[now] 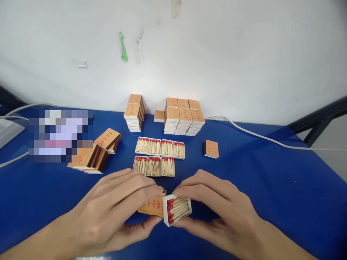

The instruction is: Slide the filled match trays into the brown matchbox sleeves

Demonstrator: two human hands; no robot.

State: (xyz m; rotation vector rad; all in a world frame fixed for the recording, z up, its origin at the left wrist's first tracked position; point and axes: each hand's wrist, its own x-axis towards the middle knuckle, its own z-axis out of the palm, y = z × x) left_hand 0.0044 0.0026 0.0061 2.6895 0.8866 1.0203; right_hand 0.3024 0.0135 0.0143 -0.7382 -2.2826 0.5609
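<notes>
My left hand [119, 206] grips an orange matchbox sleeve [151, 206] with red characters on its face. Between the thumb and fingers of my right hand [219, 206] is a white matchbox tray [166, 213] full of red-headed matches [179, 209]. The tray's end sits right against the sleeve's right end; whether any of it is inside the sleeve cannot be made out. Just beyond my hands, open trays of matches stand in two rows, a back row [159, 147] and a front row [154, 167], the front one partly behind my left fingers.
Stacked matchboxes stand by the wall, a narrow stack [132, 112] and a wider block [184, 115] with a small matchbox [159, 116] beside it. A loose pile of matchboxes [107, 139] lies left, a single matchbox [211, 148] right. A white cable [260, 134] crosses the blue table [284, 187].
</notes>
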